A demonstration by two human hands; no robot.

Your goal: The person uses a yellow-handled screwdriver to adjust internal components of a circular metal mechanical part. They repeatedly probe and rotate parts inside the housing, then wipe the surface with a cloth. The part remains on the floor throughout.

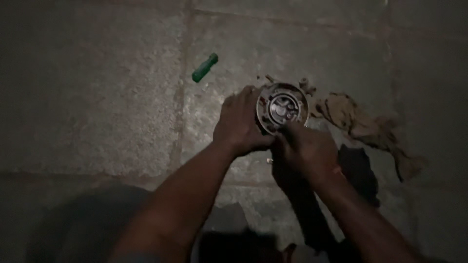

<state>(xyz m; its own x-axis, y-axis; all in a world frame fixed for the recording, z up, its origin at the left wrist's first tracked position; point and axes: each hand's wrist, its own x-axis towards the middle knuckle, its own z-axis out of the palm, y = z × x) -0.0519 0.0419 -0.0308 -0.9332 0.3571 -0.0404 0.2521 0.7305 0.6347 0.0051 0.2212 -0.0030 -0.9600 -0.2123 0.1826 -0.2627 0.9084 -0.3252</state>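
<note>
Dim room, light falls only on the middle of the stone floor (97, 97), big grey slabs w/ joints running across and down.

Person crouches or sits over it, both forearms reaching fwd. Left hand (239, 124) is wrapped round the left edge of a round metal part (282, 107), fingers curled over the rim, thumb side toward the body: closed on it, holding it tilted up off the floor so its open face looks toward the camera. Inside the part: a ring-shaped rim, a paler centre disc and a few small dark bits, too dim to tell more.

Right hand (304, 146) sits at the lower right edge of the same part, fingers bunched together and pressed at the rim. Looks like a pinch on something small there, but can't tell what, if anything, is between the fingertips.

Behind the part, on the floor, a couple of small loose bits (306, 86), shape unclear. Just right of the hands lies a crumpled brownish rag (360, 124), spread toward the right. Near the right wrist, a dark patch (358, 170) on the floor, shadow or cloth, can't say.

Well apart, up-left of the hands, a green-handled tool (204, 67) lies on its own on the slab, slanted.
</note>
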